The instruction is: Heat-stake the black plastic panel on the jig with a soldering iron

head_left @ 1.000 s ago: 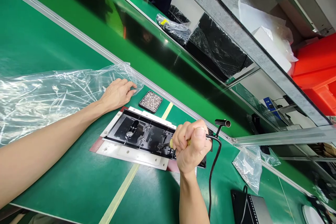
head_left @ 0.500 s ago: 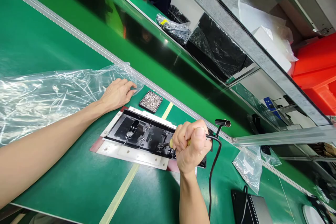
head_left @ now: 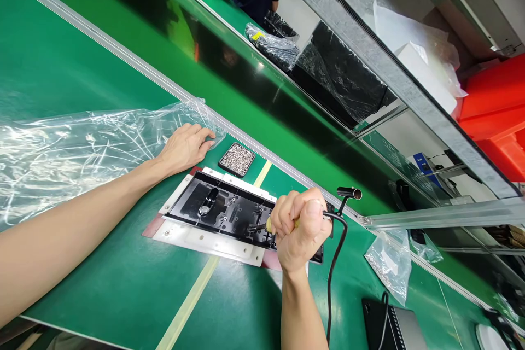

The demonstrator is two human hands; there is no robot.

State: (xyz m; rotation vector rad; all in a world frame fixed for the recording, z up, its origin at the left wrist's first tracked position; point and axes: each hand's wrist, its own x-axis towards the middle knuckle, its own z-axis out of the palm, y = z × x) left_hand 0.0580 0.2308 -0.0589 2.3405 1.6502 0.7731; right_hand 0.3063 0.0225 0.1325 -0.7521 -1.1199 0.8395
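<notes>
The right hand (head_left: 303,224) is closed in a fist around the yellow handle of a corded tool (head_left: 269,225); the metal end of the tool points down at the black panel (head_left: 188,205). Contact between tip and panel cannot be confirmed. The black cord (head_left: 338,257) leaves the thumb side of the fist. The panel lies between the white plates of a fixture (head_left: 200,239) on the green table (head_left: 123,273). The left hand (head_left: 184,145) rests at the clear plastic film (head_left: 94,142), fingers bent; whether it grips the film cannot be told. A small tray of metal pieces (head_left: 237,158) sits between the left hand and the table's metal rail (head_left: 283,170), just beside the fixture.
</notes>
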